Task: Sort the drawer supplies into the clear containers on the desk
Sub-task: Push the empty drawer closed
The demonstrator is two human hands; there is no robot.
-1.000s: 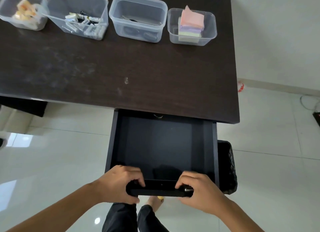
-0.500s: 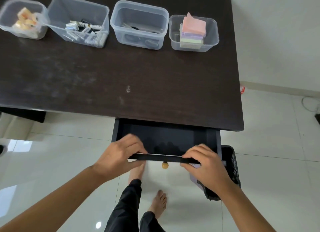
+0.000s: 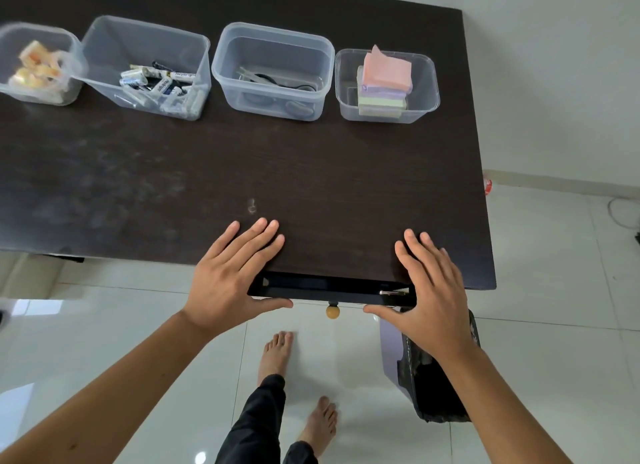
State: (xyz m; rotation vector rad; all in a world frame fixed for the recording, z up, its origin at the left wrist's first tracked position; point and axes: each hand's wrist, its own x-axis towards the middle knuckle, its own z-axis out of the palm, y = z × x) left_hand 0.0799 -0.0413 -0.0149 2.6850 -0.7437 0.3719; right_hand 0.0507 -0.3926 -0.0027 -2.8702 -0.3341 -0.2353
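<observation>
Since the four clear plastic containers (image 3: 273, 70) along the far edge of the dark wooden surface (image 3: 311, 186) each hold supplies, the sorting looks finished. The black drawer (image 3: 329, 289) is nearly shut; left hand (image 3: 228, 273) and right hand (image 3: 433, 290), fingers straight, thumbs pressing its front.

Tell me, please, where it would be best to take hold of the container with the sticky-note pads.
Probably by the two short walls of the sticky-note container, from above. Its rim flares outward, giving fingers a lip, and the right side is free, while the neighbouring container crowds its left.
</observation>
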